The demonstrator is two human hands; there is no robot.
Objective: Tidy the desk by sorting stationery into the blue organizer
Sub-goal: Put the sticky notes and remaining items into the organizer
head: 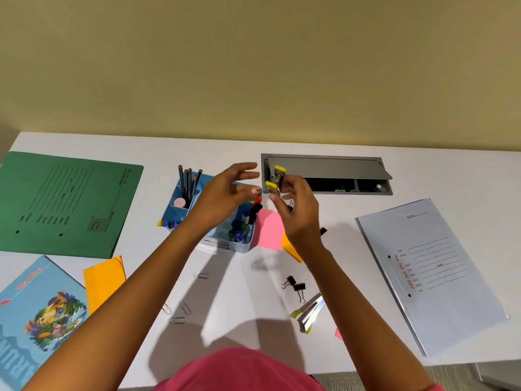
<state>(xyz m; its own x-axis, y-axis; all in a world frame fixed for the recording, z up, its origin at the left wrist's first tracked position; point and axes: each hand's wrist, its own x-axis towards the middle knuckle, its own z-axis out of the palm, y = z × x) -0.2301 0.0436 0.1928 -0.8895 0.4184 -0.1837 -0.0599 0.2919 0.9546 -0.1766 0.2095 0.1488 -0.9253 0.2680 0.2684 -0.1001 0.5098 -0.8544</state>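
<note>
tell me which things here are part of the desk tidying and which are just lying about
Part of the job: blue organizer, yellow-tipped stapler held in the right hand, second stapler, binder clips, paper clips, push pins, pink sticky note.

Just lying about: green file, white file, blue picture book, desk cable hatch.

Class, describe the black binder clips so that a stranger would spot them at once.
On the white desk, find the pale grey file on the right. Just left of its near half lie two black binder clips, side by side, beyond a silver, yellow-tipped tool. Unlike the bare wire paper clips further left, they have solid black bodies.
</note>
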